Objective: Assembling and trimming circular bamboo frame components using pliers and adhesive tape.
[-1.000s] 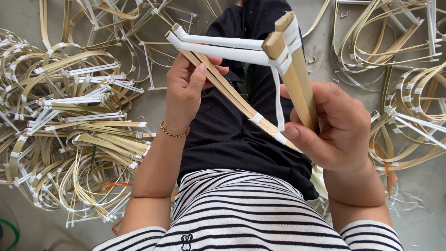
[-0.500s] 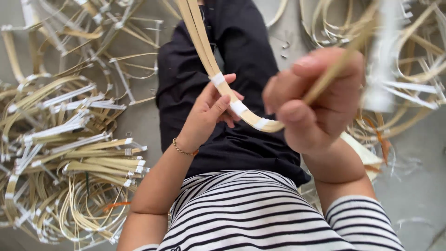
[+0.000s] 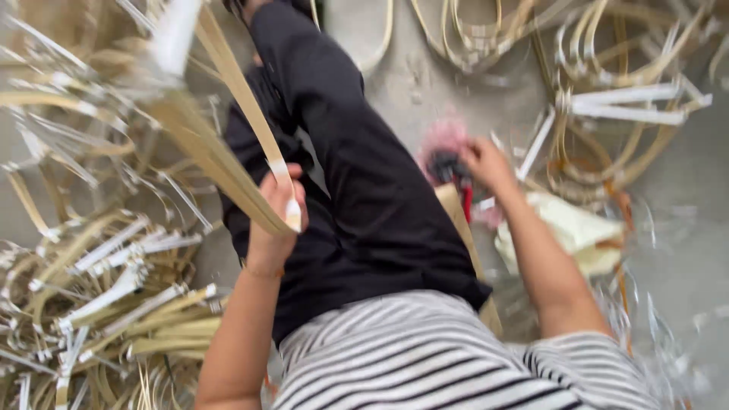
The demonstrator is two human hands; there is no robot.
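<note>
Above the lap, a bundle of pale bamboo strips (image 3: 228,163), bound with white tape at the near end, is pinched in the left hand (image 3: 275,220). The right hand (image 3: 486,163) is curled around a blurred dark tool (image 3: 444,165) on the floor (image 3: 395,76), beside taped strip coils (image 3: 623,106).

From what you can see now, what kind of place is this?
Probably a handicraft workspace on a bare floor. Bundles of bamboo strips with white bindings lie all around, the left hand holds a strip bundle, and the right hand reaches to a dark tool on the ground.
</note>
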